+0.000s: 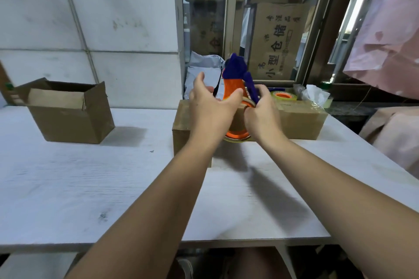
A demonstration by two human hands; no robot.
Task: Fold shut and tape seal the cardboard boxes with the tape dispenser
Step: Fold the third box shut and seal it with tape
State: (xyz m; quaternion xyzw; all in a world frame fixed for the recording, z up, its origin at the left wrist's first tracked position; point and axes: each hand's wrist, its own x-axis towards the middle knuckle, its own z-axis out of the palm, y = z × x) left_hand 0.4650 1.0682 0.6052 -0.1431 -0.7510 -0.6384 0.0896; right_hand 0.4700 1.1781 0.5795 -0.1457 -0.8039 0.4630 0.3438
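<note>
- The tape dispenser [234, 88], with an orange frame and a blue handle, is held upright in the air at the far middle of the bench [90, 188].
- It hangs over the closed cardboard there, and its tape roll [237, 136] is low between the wrists.
- The left hand [210, 104] grasps the dispenser, with its thumb laid across the orange frame and its fingers curved round the far side.
- The right hand [263, 115] pinches the blue part of the dispenser with curled fingers.
- A closed box [299, 120], glossy with tape at its right end, lies behind the hands.
- A nearer box [183, 140], also shut, stands just beside it on the left.
- A spare tape roll [283, 95] rests on top of the closed box.
- An open box [68, 118] stands well apart at the left of the bench, flaps up.
- A lettered carton [278, 41] shows behind the glass at the back.
</note>
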